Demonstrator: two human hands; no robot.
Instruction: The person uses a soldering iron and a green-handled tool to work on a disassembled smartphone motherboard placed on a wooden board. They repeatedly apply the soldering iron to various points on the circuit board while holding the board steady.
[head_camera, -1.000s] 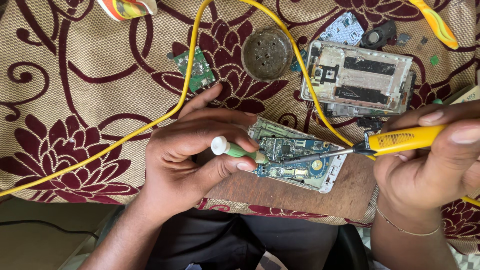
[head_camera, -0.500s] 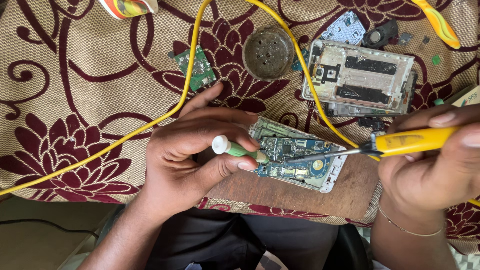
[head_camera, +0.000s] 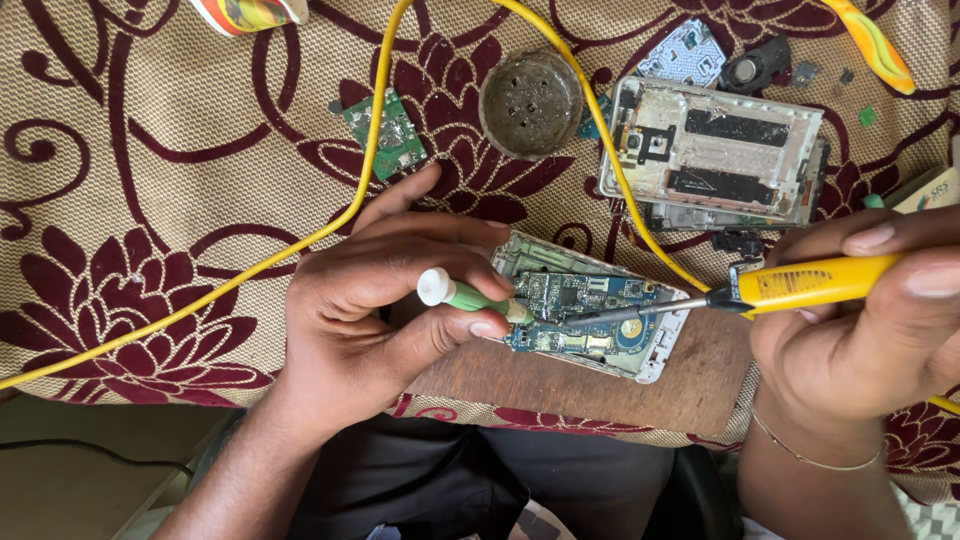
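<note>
An opened phone with its blue circuit board (head_camera: 590, 315) bared lies on a brown wooden block (head_camera: 590, 385) in front of me. My left hand (head_camera: 370, 320) pinches a small green tool with a white cap (head_camera: 460, 293), its tip down on the board's left edge. My right hand (head_camera: 860, 330) grips a yellow-handled soldering iron (head_camera: 800, 283). The iron's metal tip rests on the middle of the board.
A patterned maroon and beige cloth (head_camera: 130, 200) covers the work surface. On it lie a yellow cable (head_camera: 370, 170), a small green circuit board (head_camera: 385, 133), a round dark tin (head_camera: 530, 103), a phone frame (head_camera: 715, 165) and small loose parts at the back right.
The soldering iron's tip has shifted slightly on the board and my right hand has edged a little to the right. My left hand keeps its hold in the same place.
</note>
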